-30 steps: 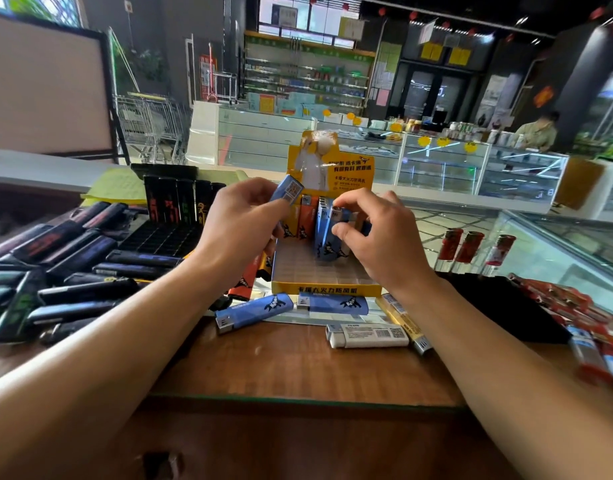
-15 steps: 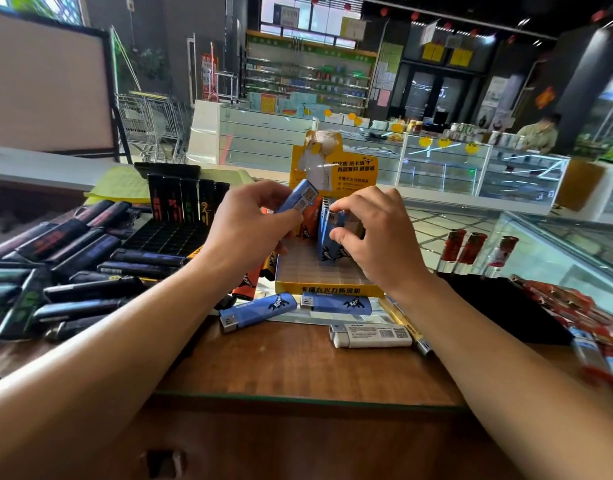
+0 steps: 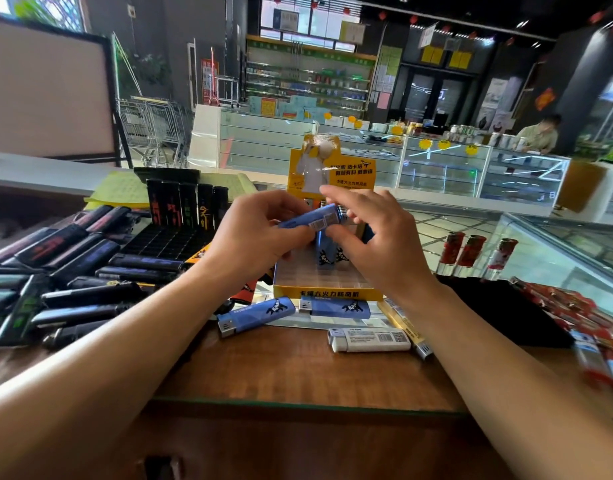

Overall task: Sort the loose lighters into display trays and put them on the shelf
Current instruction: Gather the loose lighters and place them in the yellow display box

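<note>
My left hand [image 3: 253, 237] grips a blue lighter [image 3: 312, 220], held nearly level above the yellow display tray [image 3: 327, 292]. My right hand [image 3: 374, 244] reaches in from the right, its thumb and fingertips touching the lighter's metal end. A few blue lighters [image 3: 327, 254] stand upright inside the tray behind the hands. In front of the tray lie two loose blue lighters [image 3: 256, 315] [image 3: 336, 306], a white one [image 3: 369, 339] and a yellow one [image 3: 404, 325].
A black display tray [image 3: 173, 237] with upright black lighters stands at the left, beside a heap of loose black lighters [image 3: 55, 271]. Red lighters [image 3: 575, 306] lie on a black tray at the right. A glass counter [image 3: 558, 258] is behind them. The wooden table's front edge [image 3: 298, 403] is near me.
My left hand has tipped the blue lighter from upright to nearly level and brought it rightward. My right hand has left the lighters in the tray and risen to its end.
</note>
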`<state>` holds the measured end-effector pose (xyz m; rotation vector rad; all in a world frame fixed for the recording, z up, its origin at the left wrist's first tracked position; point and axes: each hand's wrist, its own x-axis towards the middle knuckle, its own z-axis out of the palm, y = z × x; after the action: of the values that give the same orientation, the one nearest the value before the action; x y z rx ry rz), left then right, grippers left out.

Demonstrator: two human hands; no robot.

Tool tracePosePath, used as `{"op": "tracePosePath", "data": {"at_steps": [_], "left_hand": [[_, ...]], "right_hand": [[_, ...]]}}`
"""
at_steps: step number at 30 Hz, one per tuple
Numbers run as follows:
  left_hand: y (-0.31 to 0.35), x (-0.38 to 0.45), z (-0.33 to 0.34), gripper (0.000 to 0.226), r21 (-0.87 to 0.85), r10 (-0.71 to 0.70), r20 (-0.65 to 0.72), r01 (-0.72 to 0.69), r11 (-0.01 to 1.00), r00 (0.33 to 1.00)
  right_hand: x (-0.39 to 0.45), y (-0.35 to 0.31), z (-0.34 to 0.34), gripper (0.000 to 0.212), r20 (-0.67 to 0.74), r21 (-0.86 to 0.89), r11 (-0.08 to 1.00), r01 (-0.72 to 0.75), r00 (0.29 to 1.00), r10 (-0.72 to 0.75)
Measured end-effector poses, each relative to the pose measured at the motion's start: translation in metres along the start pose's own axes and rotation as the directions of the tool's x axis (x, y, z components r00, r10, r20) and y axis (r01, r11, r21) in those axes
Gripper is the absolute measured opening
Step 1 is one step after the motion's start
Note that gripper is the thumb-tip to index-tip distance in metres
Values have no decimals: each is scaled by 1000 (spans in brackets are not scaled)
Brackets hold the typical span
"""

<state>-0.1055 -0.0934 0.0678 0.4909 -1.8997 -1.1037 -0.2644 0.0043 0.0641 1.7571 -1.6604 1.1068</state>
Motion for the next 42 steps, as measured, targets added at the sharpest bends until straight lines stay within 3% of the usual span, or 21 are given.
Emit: {"op": "tracePosePath", "data": {"at_steps": [6,12,20,24,30,35,42], "left_hand": [[0,1,-3,18,-78,53,-38,-56,995,998],[1,1,-3,19,-142,43,-27,-46,989,999],[1,-4,1,30,101,137,107,-148,984,985],[0,-4,2,35,212,183,106,-202,956,977],[1,-4,3,11,208,146,98,-164,964,984],[1,-5,3,29,225,107,140,-137,965,984],[-2,-5,4,30,204,91,159,-123,971,983]], "right_hand": [[-4,-3,1,22,-20,-11,1000,19,1000,-20],[-6,-2,0,22,-44,32,996,77,996,-76],[-6,-9,-10,34,-13,226,966,-124,991,130],[-7,-7,-8,24,66,251,950,-184,983,173],[-5,-9,-15,17,37,393,892,-223,973,227],[-5,-8,-17,18,27,455,863,-220,972,233],[-5,-10,-16,33,13,495,835,-239,963,268]]}}
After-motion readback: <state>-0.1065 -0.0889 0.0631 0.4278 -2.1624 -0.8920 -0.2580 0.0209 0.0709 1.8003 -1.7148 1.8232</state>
